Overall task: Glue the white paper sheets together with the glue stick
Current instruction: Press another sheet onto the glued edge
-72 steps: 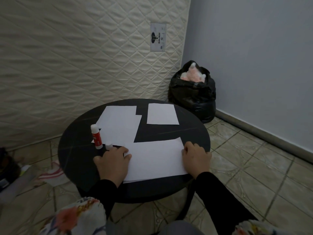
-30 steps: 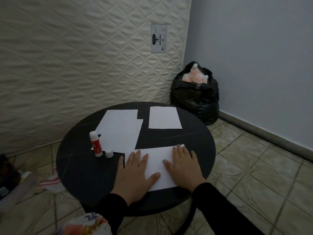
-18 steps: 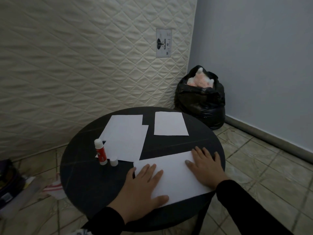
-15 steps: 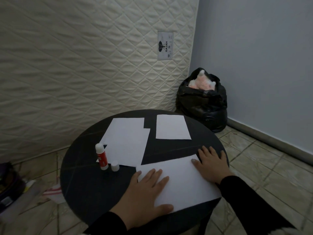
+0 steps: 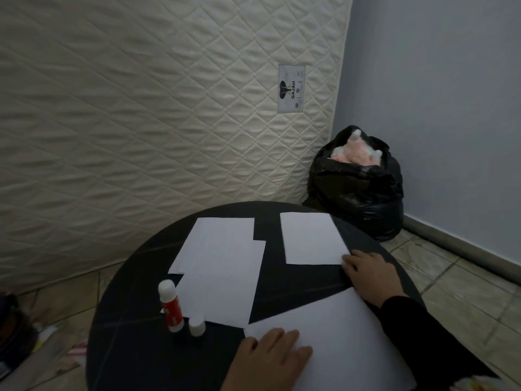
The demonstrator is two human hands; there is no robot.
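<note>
R hand [image 5: 369, 276] moved up to far sheet [image 5: 311, 238], L hand [image 5: 270, 359] stays on near sheet [image 5: 338, 337]

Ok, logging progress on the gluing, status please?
Left hand flat on near sheet. Right hand empty, touching far sheet. Glue stick upright, uncapped, untouched; cap beside it.

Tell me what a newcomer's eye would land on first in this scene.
Bright white paper sheets on the round black table stand out first, with the left hand flat on the nearest sheet and the right hand at the corner of the small far sheet. A red and white glue stick stands uncapped at the left, its cap beside it.
</note>
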